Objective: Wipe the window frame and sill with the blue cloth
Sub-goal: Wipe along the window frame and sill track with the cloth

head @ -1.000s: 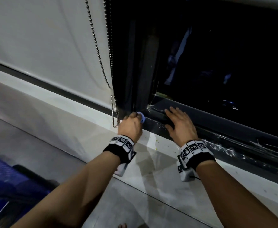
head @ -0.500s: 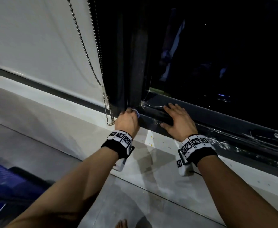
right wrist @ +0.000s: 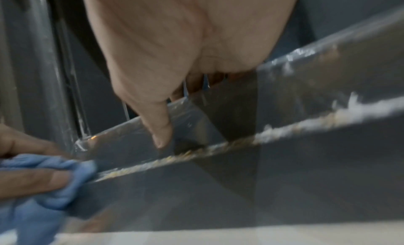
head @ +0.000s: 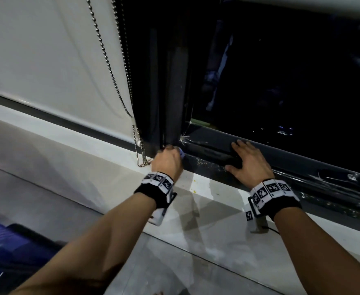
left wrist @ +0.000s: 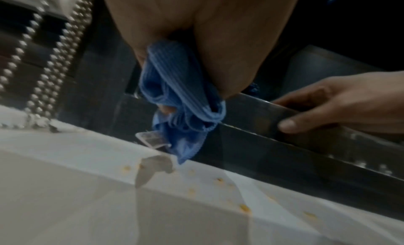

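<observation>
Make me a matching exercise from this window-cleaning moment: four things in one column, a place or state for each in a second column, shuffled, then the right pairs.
Column A
1. blue cloth
2. right hand
3. bead chain
4. yellowish crumbs

Column B
a. hangs beside the white blind
b. scattered on the white sill
c. bunched in the left hand at the frame's corner
d. fingers spread flat on the dark frame rail

Pairs: 1-c, 2-d, 3-a, 4-b

My left hand [head: 168, 161] grips blue cloth [head: 181, 154] at window frame [head: 175, 92] corner; right hand [head: 250, 161] flat on bottom rail [head: 208, 136].
</observation>
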Available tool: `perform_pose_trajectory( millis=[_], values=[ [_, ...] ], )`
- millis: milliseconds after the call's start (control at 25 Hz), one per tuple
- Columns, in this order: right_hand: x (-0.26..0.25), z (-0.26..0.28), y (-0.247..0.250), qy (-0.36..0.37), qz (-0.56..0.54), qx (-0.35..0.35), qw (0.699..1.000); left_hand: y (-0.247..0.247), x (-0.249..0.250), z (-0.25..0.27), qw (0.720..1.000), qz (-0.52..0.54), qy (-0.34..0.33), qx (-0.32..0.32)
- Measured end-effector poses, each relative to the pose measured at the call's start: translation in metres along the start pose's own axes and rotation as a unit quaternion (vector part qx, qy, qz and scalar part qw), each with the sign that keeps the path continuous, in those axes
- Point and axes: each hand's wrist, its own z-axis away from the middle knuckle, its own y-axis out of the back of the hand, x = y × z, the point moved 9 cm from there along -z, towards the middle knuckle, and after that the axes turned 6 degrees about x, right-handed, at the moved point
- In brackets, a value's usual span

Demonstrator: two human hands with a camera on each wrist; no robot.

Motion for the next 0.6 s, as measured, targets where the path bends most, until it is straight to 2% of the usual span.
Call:
perform_pose_trajectory(
  millis=[160,280,400,480,600],
  values=[
    [-0.008,-0.001,-0.001,-0.010,0.012,0.030,0.999,-0.016,0.043,0.025,0.993,0.039,-0.097,-0.057],
    [-0.005,0.004,0.003,-0.008,-0.003,0.029,1.000,-0.004,0.014,0.010,0.995,0.028,-0.073,-0.055],
    [-0.005,0.006,0.005,0.002,-0.006,0.019,1.000,0.010,-0.024,-0.009,1.000,0.003,-0.009,-0.002],
    [-0.004,0.006,0.004,0.000,-0.007,0.021,1.000,0.009,-0.012,-0.008,1.000,0.004,-0.013,0.023],
    [-0.003,0.005,0.003,0.004,-0.005,0.024,1.000,-0.009,0.033,0.006,0.996,0.040,-0.079,-0.013]
  ],
)
